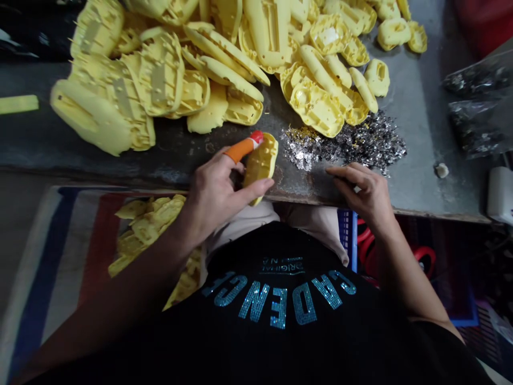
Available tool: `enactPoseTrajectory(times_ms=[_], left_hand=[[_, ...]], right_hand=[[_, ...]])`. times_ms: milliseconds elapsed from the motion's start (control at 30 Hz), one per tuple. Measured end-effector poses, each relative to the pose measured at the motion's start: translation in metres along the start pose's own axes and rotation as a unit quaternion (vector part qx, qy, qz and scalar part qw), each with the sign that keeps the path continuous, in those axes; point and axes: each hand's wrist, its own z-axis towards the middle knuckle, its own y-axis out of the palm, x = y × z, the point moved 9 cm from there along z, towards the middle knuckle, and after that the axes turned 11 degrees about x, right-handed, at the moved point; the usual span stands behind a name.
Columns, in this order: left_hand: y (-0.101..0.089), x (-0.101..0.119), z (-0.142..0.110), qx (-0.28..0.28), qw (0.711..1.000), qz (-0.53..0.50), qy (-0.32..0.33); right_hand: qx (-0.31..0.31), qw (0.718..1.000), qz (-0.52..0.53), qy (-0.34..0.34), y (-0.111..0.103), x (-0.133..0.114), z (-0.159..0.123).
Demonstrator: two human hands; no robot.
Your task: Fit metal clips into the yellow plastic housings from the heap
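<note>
My left hand grips a small yellow plastic shell at the near edge of the grey worktable. An orange finger cot with a red tip covers that hand's index finger. My right hand rests at the table edge just below a heap of small shiny metal parts, fingers curled in a pinch; what they hold is too small to make out.
A large pile of yellow plastic shells fills the far side of the table. More yellow shells lie in a sack below on the left. Dark plastic bags sit at the right, with a white object beside them.
</note>
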Motion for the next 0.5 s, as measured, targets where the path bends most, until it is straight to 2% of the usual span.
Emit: enactPoseTrajectory(times_ms=[100, 200, 267, 367, 433, 500], left_hand=[[-0.016, 0.016, 0.025, 0.031, 0.976, 0.189, 0.109], [-0.002, 0.033, 0.027, -0.001, 0.963, 0.218, 0.157], [0.020, 0.049, 0.013, -0.020, 0.952, 0.215, 0.216], [0.067, 0.064, -0.016, -0.057, 0.939, 0.182, 0.285], [0.093, 0.063, -0.026, -0.071, 0.941, 0.174, 0.282], [0.110, 0.061, -0.028, -0.069, 0.942, 0.179, 0.277]], right_hand=[[0.010, 0.998, 0.053, 0.040, -0.001, 0.002, -0.001], [0.021, 0.993, 0.090, 0.078, 0.001, 0.004, -0.004], [0.013, 0.989, 0.112, 0.095, 0.006, 0.004, -0.006], [-0.002, 0.986, 0.129, 0.110, 0.010, 0.000, -0.007], [0.002, 0.987, 0.125, 0.105, 0.010, -0.004, -0.006], [0.017, 0.989, 0.117, 0.088, 0.007, -0.009, -0.005]])
